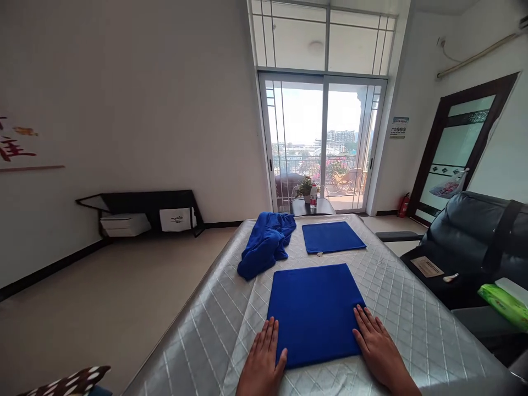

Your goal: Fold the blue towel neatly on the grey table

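Observation:
A flat blue folded cloth (315, 313) lies squared on the quilted silver mattress (214, 324) in front of me. My left hand (264, 357) rests at its near left edge, fingers stretched out and thumb apart. At the right edge my right hand (375, 341) lies flat, its fingertips on the cloth's border. Neither hand grips anything. Farther back lies a second folded blue cloth (332, 237), with a small white tag at its near edge. To the left of both is a crumpled blue cloth (268, 245) in a loose heap.
Beyond the mattress a small table (297, 208) bears a potted plant (304, 187) and a bottle (313, 197). A black sofa (482, 231) with a green tissue pack (504, 305) stands at the right. A black rack (148, 201) with boxes is by the left wall.

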`<action>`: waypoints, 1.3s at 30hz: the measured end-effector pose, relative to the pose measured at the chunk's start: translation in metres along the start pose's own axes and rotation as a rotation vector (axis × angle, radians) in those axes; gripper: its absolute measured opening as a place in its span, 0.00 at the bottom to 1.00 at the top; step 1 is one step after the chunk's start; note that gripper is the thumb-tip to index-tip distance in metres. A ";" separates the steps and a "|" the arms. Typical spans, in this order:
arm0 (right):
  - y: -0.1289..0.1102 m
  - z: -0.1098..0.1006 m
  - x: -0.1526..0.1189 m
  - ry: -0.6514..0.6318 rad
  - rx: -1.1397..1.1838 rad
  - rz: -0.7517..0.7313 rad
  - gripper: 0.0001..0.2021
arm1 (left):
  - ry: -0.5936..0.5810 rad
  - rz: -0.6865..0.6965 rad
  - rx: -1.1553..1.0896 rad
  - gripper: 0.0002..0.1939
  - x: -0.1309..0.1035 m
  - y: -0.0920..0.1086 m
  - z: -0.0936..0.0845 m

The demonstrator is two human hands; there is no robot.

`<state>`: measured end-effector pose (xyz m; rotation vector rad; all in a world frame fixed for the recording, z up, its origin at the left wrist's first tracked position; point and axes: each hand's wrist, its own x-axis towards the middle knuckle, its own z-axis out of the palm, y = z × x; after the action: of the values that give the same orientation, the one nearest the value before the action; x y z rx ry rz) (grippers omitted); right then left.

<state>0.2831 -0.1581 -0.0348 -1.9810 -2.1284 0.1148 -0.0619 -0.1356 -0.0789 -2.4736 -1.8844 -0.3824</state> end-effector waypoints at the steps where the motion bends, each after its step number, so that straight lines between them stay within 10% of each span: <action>1: 0.000 -0.001 0.000 0.002 0.005 0.004 0.31 | -0.009 -0.001 0.005 0.33 0.000 0.002 -0.003; 17: 0.005 0.001 -0.007 0.051 0.096 0.042 0.31 | -0.087 -0.059 0.022 0.34 -0.008 0.042 -0.056; 39: 0.007 0.007 -0.001 0.038 0.026 0.020 0.29 | -0.148 -0.033 -0.001 0.35 -0.001 0.026 -0.054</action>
<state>0.2887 -0.1577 -0.0431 -1.9746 -2.0741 0.1068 -0.0480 -0.1522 -0.0233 -2.5394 -1.9804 -0.2055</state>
